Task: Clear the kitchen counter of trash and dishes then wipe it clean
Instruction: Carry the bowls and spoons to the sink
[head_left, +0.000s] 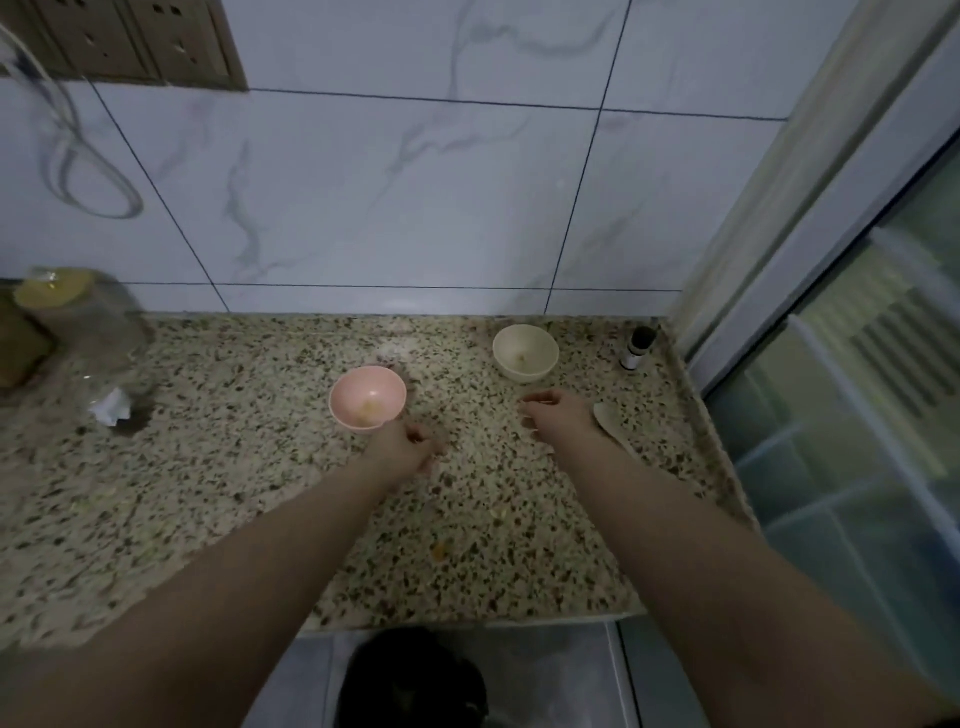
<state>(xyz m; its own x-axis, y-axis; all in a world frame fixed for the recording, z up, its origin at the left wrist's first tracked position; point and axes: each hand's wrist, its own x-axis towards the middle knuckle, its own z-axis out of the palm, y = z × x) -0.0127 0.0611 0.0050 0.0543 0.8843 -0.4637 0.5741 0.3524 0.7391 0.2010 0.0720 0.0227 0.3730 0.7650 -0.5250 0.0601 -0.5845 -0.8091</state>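
A pink bowl (368, 397) with food bits inside stands mid-counter. My left hand (408, 447) hovers just in front of it, fingers curled, and whether it pinches a scrap is unclear. Farther right stands a cream bowl (525, 353), also with residue. My right hand (553, 418) sits in front of that bowl, fingers loosely spread, holding nothing I can see. A pale spoon (613, 423) lies beside my right wrist. Small food crumbs (439, 551) dot the speckled granite counter (234, 493).
A clear jar (83, 338) with a yellow lid and a crumpled paper scrap (111, 408) sit at the left. A small dark bottle (638, 347) stands in the back right corner by a glass sliding door (857, 389). A black bin (410, 680) sits below the counter edge.
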